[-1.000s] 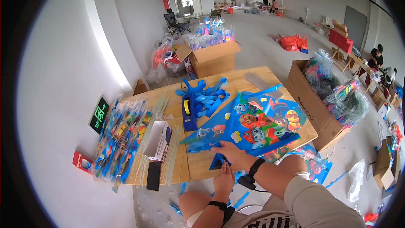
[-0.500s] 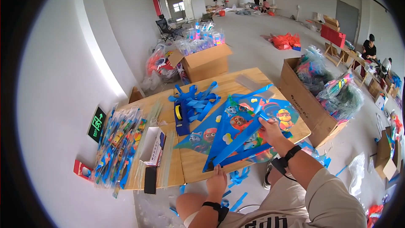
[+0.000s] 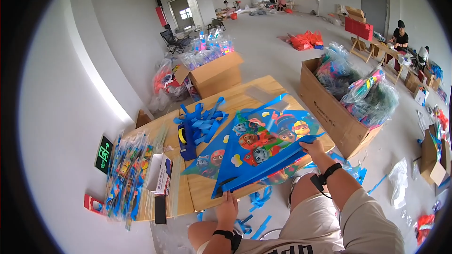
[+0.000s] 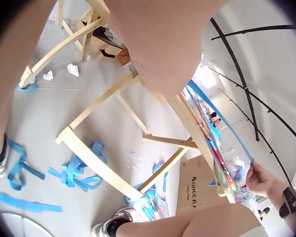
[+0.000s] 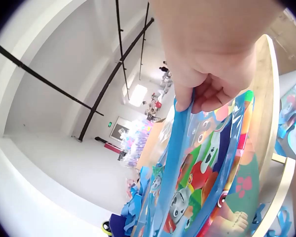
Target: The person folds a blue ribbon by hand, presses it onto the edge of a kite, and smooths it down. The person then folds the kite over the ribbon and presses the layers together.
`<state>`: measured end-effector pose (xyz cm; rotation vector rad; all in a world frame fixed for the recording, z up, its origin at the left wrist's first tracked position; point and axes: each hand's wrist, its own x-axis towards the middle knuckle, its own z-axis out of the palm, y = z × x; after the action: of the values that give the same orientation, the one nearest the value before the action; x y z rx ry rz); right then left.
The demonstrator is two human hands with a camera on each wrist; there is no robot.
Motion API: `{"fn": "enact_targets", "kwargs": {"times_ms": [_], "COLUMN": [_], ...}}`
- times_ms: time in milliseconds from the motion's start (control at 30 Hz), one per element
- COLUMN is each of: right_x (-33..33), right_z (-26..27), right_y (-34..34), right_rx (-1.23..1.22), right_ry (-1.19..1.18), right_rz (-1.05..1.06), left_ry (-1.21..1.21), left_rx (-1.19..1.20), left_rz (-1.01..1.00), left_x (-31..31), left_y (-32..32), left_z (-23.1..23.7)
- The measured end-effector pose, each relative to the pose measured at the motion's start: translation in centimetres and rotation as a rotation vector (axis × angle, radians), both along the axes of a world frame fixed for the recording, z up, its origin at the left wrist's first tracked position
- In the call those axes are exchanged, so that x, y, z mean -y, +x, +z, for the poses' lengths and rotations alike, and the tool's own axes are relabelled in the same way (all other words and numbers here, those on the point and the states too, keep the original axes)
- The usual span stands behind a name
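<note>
A blue triangular kite sheet (image 3: 252,148) printed with cartoon dogs lies on the wooden table (image 3: 200,190), over other printed sheets. My right hand (image 3: 313,147) pinches one end of a blue strip (image 5: 173,148) at the sheet's right side, as the right wrist view shows. From there the strip runs straight along the sheet's near edge to my left hand (image 3: 227,209). That hand holds the strip at the sheet's near left corner, by the table's front edge; its fingertips are hidden in the left wrist view, where the taut strip comes out from behind it.
Left of the sheet are a blue tape dispenser (image 3: 187,145), a heap of blue strips (image 3: 207,120), a white box (image 3: 162,174), a dark phone (image 3: 160,209) and bagged printed goods (image 3: 127,174). A large carton (image 3: 329,113) stands right of the table. Blue scraps (image 4: 79,170) litter the floor.
My right hand has moved away from the left hand, across the sheet to its right side, drawing the blue strip out straight. The left hand stays at the near corner.
</note>
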<state>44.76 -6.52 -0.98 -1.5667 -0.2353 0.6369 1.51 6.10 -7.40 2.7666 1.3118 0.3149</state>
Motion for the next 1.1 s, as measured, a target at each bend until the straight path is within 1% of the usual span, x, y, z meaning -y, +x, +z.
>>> {"fn": "enact_targets", "kwargs": {"times_ms": [133, 233, 300, 433, 500, 533, 600, 633, 700, 733, 800, 833, 900, 1100], "right_x": [0.5, 0.7, 1.0, 1.4, 1.7, 1.9, 2.4, 2.6, 3.0, 3.0, 2.8, 2.6, 2.3, 2.2], "right_z": [-2.4, -2.5, -2.6, -3.0, -2.9, -2.9, -3.1, -3.2, -3.7, -3.9, -4.1, -4.2, -4.8, -4.8], "right_y": [0.6, 0.2, 0.2, 0.8, 0.9, 0.9, 1.1, 1.1, 1.4, 1.5, 1.6, 1.8, 1.8, 1.8], "right_rx": [-0.052, -0.093, -0.162, -0.183, -0.099, -0.104, 0.045, 0.042, 0.368, 0.366, 0.571, 0.569, 0.639, 0.585], "right_ry": [0.042, 0.074, 0.135, 0.128, 0.008, 0.007, -0.052, -0.054, -0.28, -0.28, -0.297, -0.295, -0.319, -0.375], "right_rz": [0.011, 0.024, 0.012, 0.068, 0.088, 0.086, 0.079, 0.076, 0.049, 0.047, 0.054, 0.052, 0.065, 0.068], "left_ry": [-0.019, -0.021, -0.04, -0.052, -0.038, -0.039, -0.059, -0.06, -0.054, -0.053, -0.01, -0.007, 0.028, 0.005], "left_rx": [0.013, -0.034, 0.008, -0.003, -0.013, -0.018, -0.038, -0.041, -0.034, -0.035, -0.061, -0.063, -0.075, -0.102], "left_rz": [0.003, 0.014, 0.017, 0.036, 0.033, 0.032, 0.045, 0.041, 0.033, 0.031, 0.022, 0.021, 0.019, 0.002], "left_x": [0.1, 0.1, 0.3, 0.4, 0.6, 0.7, 0.9, 0.9, 0.7, 0.7, 0.6, 0.6, 0.7, 0.4], "left_y": [0.1, 0.1, 0.1, 0.3, 0.4, 0.5, 0.7, 0.6, 0.6, 0.5, 0.5, 0.6, 0.6, 0.3], "left_z": [0.1, 0.7, 0.7, 1.1, 1.5, 1.7, 2.4, 2.3, 2.0, 1.9, 1.7, 1.6, 1.5, 1.6]}}
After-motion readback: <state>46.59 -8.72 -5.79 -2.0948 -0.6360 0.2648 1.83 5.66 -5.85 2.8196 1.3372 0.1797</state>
